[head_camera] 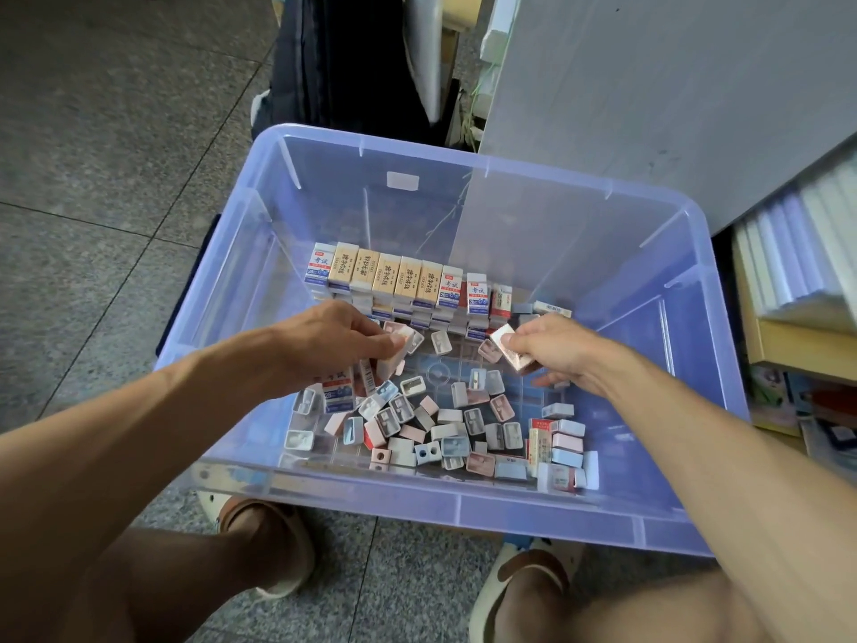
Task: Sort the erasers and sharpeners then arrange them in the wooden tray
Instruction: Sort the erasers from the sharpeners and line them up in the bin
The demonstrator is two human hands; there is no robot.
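Erasers (pixel 402 281) standing in a neat row against the far wall of the clear blue plastic bin (pixel 524 176): nine across the top layer, more stacked beneath. Five tan sleeves in the middle of that row, printed with vertical Chinese characters and the word "ERASER"; three white-and-blue sleeves reading "考试" and "2B", one at the left end of the row and two right of the tan ones; one red-and-white sleeve at the right end. Sharpeners (pixel 445 426) scattered loose over the bin floor, nearer the front wall than the eraser row: small pastel blocks in pink, grey, white and pale blue, perhaps forty, too jumbled for a firm count. Three or four loose erasers mixed in, one "考试" sleeve just under the left wrist, a red-and-white one toward the bin's front right corner.

Left hand (pixel 331 338) inside the bin, just in front of the eraser row, fingers curled and pinched around a small cluster of pale pink and white sharpeners. Right hand (pixel 554 348) also inside, right of the left hand, thumb and forefinger closed on a pink eraser (pixel 508 348), remaining fingers loosely spread below.

Bin resting on grey tiled floor (pixel 102 146); two sandalled feet (pixel 273 545) below its front wall; stacked books (pixel 797 290) right of the bin.
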